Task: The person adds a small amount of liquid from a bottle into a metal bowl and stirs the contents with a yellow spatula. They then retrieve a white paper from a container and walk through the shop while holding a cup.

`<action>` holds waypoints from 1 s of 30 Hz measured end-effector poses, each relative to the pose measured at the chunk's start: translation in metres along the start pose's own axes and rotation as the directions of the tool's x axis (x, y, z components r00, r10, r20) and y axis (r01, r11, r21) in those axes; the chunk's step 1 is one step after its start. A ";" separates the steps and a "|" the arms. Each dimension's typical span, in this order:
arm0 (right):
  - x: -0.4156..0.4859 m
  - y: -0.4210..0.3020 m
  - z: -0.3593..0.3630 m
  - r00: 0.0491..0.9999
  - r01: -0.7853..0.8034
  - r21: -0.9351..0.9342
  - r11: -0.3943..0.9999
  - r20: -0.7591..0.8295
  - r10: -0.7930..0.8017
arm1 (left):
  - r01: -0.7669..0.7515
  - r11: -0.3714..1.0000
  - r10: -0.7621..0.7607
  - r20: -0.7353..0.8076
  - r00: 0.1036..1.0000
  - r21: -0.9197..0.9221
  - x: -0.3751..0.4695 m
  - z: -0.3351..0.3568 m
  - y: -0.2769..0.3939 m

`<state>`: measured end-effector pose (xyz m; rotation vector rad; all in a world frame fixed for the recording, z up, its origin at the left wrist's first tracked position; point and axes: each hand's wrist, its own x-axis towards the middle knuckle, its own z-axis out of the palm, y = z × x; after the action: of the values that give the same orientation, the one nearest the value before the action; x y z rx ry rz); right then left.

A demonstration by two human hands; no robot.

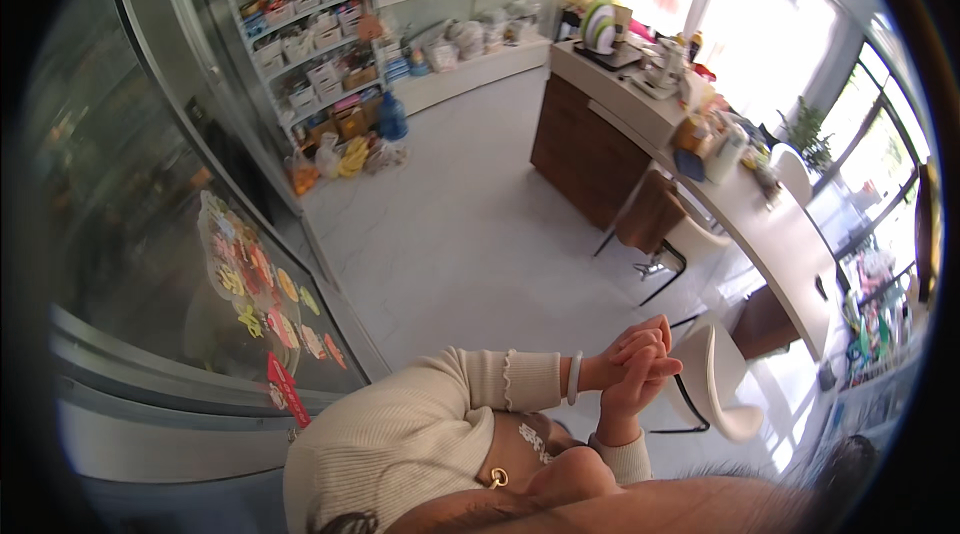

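Observation:
My left hand [640,340], with a white bangle [574,378] on its wrist, meets my right hand [636,386] in front of my body. The fingers of both are folded against each other, and I see no object between them. Cream ribbed knit sleeves [487,382] cover both forearms. Just beyond the hands, on the right, stands a white shell chair [712,376] with dark legs. The hands look apart from it, though they overlap it in the view.
A glass door [142,234] with food stickers runs along the left. Shelves [300,31] of baskets stand behind, with bags and a blue water jug [391,116] on the floor. A cluttered counter [780,249] curves along the right; a brown jacket [651,213] hangs over another chair.

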<state>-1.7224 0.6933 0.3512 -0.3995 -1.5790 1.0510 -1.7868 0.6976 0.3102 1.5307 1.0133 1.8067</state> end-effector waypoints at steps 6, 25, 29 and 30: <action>0.102 0.067 0.048 0.820 -0.536 0.606 0.588 0.209 0.533 | 0.114 0.989 -0.088 -0.241 0.966 0.096 0.073 -0.097 -0.046; 0.179 0.311 0.415 0.280 -0.370 0.423 0.827 0.900 -0.335 | -0.274 0.873 -0.261 -0.861 0.436 -0.404 0.085 -0.475 -0.061; 0.172 0.330 0.524 0.194 -0.060 0.561 0.826 0.818 -0.542 | -0.262 0.913 -0.200 -0.903 0.381 -0.313 0.058 -0.576 -0.052; 0.172 0.332 0.562 0.192 -0.043 0.638 0.769 0.761 -0.620 | -0.252 0.915 -0.201 -0.899 0.389 -0.314 0.051 -0.604 -0.045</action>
<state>-2.3788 0.7701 0.2153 1.2625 -2.1309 1.4345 -2.3909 0.6489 0.2627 0.1099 0.9109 2.7451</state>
